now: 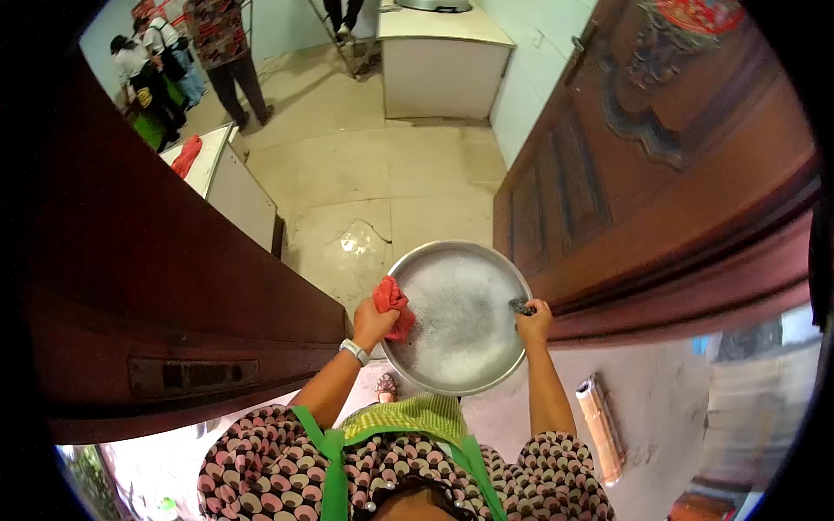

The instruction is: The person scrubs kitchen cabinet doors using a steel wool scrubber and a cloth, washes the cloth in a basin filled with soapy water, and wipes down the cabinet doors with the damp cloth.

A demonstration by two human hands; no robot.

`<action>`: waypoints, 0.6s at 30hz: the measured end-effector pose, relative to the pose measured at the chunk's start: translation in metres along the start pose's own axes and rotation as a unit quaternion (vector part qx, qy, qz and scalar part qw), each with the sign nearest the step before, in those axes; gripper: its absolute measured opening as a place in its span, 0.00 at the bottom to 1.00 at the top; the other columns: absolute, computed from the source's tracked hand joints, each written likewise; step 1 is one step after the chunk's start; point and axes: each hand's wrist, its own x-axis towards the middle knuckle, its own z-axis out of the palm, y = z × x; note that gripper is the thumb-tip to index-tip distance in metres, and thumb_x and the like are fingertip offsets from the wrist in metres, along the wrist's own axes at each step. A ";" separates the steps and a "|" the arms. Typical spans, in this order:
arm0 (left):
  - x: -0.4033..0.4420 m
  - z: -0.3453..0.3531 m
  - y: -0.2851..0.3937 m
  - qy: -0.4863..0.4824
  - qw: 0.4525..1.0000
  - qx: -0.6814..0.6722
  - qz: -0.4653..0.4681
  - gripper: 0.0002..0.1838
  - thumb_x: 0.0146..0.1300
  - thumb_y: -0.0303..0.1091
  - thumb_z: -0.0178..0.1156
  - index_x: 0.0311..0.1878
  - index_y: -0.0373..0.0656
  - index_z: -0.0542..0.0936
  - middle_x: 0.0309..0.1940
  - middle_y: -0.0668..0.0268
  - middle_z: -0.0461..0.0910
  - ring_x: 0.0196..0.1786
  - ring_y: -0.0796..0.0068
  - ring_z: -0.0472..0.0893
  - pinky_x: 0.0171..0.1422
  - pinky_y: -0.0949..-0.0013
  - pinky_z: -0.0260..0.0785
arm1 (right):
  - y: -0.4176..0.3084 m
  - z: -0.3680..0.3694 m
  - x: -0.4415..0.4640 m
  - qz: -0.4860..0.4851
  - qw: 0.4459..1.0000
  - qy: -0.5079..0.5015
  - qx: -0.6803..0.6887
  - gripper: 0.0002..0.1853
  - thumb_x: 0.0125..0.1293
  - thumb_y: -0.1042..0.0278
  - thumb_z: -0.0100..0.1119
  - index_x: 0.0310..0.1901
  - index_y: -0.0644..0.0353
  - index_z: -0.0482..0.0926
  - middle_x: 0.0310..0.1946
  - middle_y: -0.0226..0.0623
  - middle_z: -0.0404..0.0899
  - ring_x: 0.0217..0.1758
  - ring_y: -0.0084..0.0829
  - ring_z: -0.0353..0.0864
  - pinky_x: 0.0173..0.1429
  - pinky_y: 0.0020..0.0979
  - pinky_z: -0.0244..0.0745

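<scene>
In the doorway, between a dark door leaf on the left (pixel 191 260) and a carved door leaf on the right (pixel 599 182), a broad metal basin (pixel 456 245) is held in front of the body by its rim, one hand on either side. The left hand (pixel 372 325) is closed on a bunched red cloth (pixel 396 306) pressed against the left edge, part of it hanging over the inside; the right hand (pixel 534 323) grips the opposite edge and pinches a dark scourer (pixel 521 306) there. White suds (pixel 456 291) with grey specks cover the inside; how deep any liquid lies beneath them cannot be told. The step in hand looks like carrying, not scrubbing, since both hands support the rim. From this hold, a move forward would call for equal lift on both sides, a level basin and room for the elbows between the leaves. Ahead, the tiled floor (pixel 339 187) has a shiny patch that may be wet, so careful footing seems wise. A white bench (pixel 245 193) stands beyond the left leaf, with another red cloth (pixel 186 156) lying on it.
</scene>
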 end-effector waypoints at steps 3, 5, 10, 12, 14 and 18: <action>0.003 0.008 0.018 0.032 0.999 0.002 -0.025 0.15 0.40 0.41 0.61 0.28 0.38 0.79 0.24 0.51 0.78 0.32 0.54 0.79 0.37 0.61 0.69 | 0.006 0.013 0.034 -0.027 1.000 -0.004 -0.008 0.10 0.34 0.79 0.59 0.22 0.61 0.71 0.25 0.37 0.71 0.28 0.36 0.71 0.34 0.31 0.66; -0.007 0.008 0.030 0.038 0.998 0.008 -0.051 0.15 0.40 0.41 0.61 0.28 0.39 0.79 0.24 0.51 0.78 0.32 0.54 0.79 0.38 0.60 0.70 | -0.007 0.002 0.053 -0.051 0.997 -0.055 0.020 0.09 0.36 0.79 0.58 0.24 0.60 0.72 0.26 0.40 0.70 0.31 0.43 0.72 0.35 0.36 0.66; -0.021 0.000 0.019 0.090 0.994 -0.010 -0.063 0.15 0.40 0.41 0.61 0.28 0.39 0.79 0.23 0.51 0.78 0.31 0.53 0.79 0.38 0.60 0.70 | -0.037 0.000 0.056 -0.062 0.994 -0.088 0.012 0.08 0.36 0.79 0.58 0.23 0.60 0.73 0.25 0.40 0.71 0.30 0.43 0.72 0.33 0.35 0.67; -0.020 0.002 0.017 0.091 0.994 0.013 -0.063 0.15 0.40 0.40 0.61 0.27 0.39 0.79 0.23 0.52 0.78 0.31 0.53 0.79 0.38 0.60 0.70 | -0.025 0.009 0.058 -0.059 0.994 -0.092 0.024 0.08 0.36 0.78 0.58 0.23 0.59 0.74 0.24 0.40 0.71 0.29 0.43 0.72 0.33 0.35 0.67; -0.019 -0.008 0.037 0.081 0.994 0.030 -0.074 0.14 0.41 0.40 0.60 0.27 0.39 0.79 0.23 0.52 0.78 0.31 0.54 0.79 0.37 0.60 0.70 | -0.018 0.023 0.061 -0.082 0.994 -0.078 0.014 0.09 0.34 0.78 0.59 0.23 0.60 0.74 0.23 0.40 0.71 0.27 0.42 0.72 0.32 0.34 0.67; -0.008 -0.016 0.030 0.082 0.994 0.042 -0.063 0.14 0.42 0.41 0.60 0.28 0.40 0.79 0.23 0.50 0.78 0.31 0.53 0.79 0.37 0.59 0.70 | -0.024 0.031 0.059 -0.044 0.994 -0.085 0.045 0.09 0.34 0.77 0.60 0.23 0.59 0.74 0.23 0.40 0.72 0.27 0.40 0.73 0.33 0.33 0.68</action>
